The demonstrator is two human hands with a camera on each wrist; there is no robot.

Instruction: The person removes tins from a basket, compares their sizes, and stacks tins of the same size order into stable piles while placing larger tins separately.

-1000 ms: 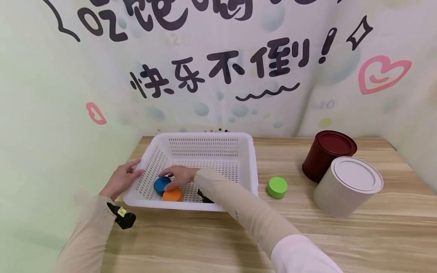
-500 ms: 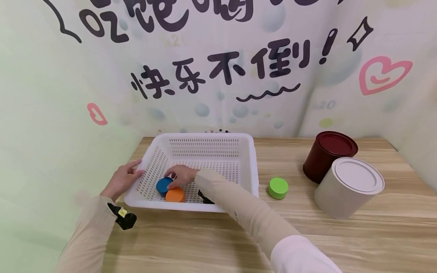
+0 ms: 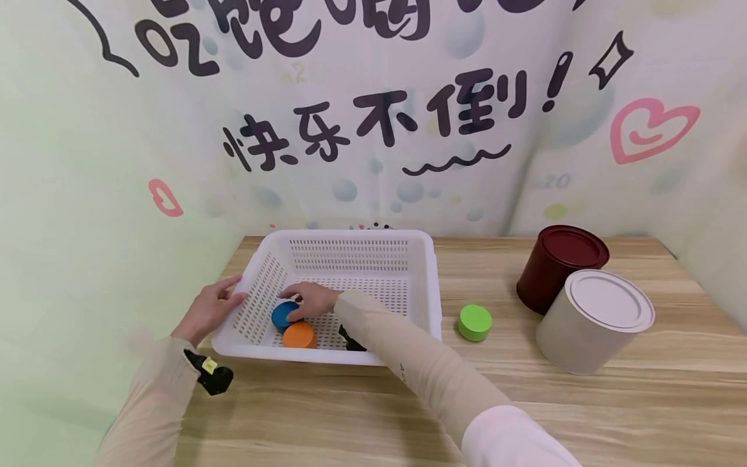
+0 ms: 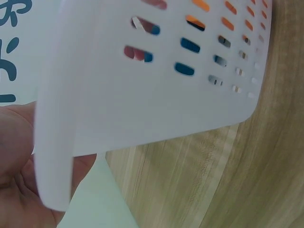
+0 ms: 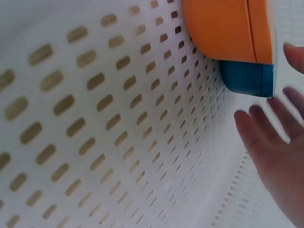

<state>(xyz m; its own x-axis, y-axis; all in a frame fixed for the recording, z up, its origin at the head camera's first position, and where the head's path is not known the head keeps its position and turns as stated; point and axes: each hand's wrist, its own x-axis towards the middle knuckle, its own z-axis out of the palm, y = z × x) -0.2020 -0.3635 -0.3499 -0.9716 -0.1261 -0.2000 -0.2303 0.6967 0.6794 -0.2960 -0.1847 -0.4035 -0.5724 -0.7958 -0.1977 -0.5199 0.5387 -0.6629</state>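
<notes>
A white perforated plastic basket [image 3: 421, 263] stands on the wooden table, holding a blue round box [image 3: 283, 315] and an orange round box [image 3: 299, 336] in its front left corner. My left hand [image 3: 207, 310] holds the basket's left rim; in the left wrist view the rim hides part of the hand. My right hand [image 3: 315, 299] reaches into the basket, its thumb tip over the blue box and its other fingers just behind it. In the right wrist view these fingers [image 5: 249, 126] are spread beside the blue box [image 5: 247, 78], which partly sits behind the orange box [image 5: 223, 28].
A green round box [image 3: 474, 322] sits on the table right of the basket. Farther right are a dark red can [image 3: 545, 279] and, in front of it, a larger white can [image 3: 583, 337], both lidded. A printed cloth [image 3: 373, 181] hangs behind the table.
The blue box has shifted slightly to the right, and the orange box a little too. My right hand's fingers have moved back from the blue box's far side. The left hand stays on the rim.
</notes>
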